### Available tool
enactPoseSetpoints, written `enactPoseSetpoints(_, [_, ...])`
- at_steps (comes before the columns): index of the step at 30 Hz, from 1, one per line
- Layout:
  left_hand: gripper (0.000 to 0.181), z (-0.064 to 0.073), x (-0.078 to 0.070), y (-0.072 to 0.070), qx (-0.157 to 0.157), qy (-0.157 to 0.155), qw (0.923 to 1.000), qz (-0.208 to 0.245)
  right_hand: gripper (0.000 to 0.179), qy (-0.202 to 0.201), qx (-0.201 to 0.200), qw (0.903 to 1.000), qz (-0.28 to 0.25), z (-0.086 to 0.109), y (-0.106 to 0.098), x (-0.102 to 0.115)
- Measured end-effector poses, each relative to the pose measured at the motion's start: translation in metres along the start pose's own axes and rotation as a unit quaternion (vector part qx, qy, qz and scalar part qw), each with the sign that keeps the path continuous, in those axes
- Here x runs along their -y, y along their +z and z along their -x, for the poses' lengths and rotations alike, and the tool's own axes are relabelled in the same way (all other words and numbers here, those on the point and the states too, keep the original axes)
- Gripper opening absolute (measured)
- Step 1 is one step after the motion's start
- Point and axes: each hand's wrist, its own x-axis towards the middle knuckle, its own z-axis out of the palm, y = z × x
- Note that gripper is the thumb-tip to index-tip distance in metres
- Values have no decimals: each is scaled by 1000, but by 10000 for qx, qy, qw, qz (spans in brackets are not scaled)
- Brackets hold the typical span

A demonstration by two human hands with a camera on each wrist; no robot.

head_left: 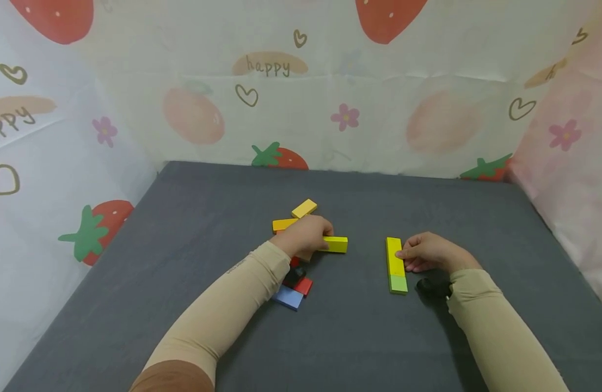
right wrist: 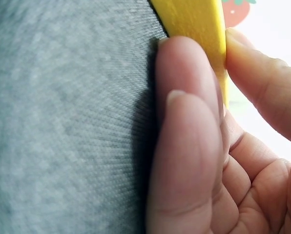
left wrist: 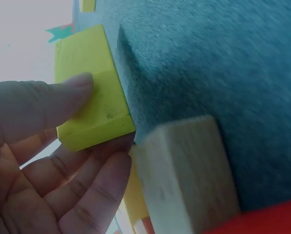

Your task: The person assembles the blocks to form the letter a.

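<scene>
A bright yellow rectangular block [head_left: 337,244] is pinched between the thumb and fingers of the left hand [head_left: 306,235], over a loose heap of coloured blocks [head_left: 283,224] on the dark grey, cloth-covered bench [head_left: 355,337]. A second yellow rectangular block [head_left: 394,258] is pinched at its side by the right hand [head_left: 435,253], with a light green block [head_left: 398,285] seen at its near end. The step in hand is judged to be the taking of a block from the heap while the yellow-and-green row is steadied. For the next move, a carry to the right and careful alignment would seem to be called for, with the row left undisturbed. Part of the heap is covered by the left hand and sleeve, so its blocks cannot be counted. A bare wooden block [left wrist: 189,170] is shown well only from the left wrist. Whether the second yellow block overlaps the green one cannot be told.
</scene>
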Motion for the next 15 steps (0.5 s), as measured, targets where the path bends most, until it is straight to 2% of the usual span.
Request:
enactPoseSetpoints(5, [5,-5,-5,1,-168,174,9997,-55,22,-27,78,9999,-81,0,1,-1])
enactPoseSetpoints(9, [8,-12,-13,0,-265,193,9995,14,22,-33,85,9999,-130,0,1,-2])
enactPoseSetpoints(15, [11,-28,-29,-4,-182,331,9993,68,21,-23,26,9999,-133,1,0,-2])
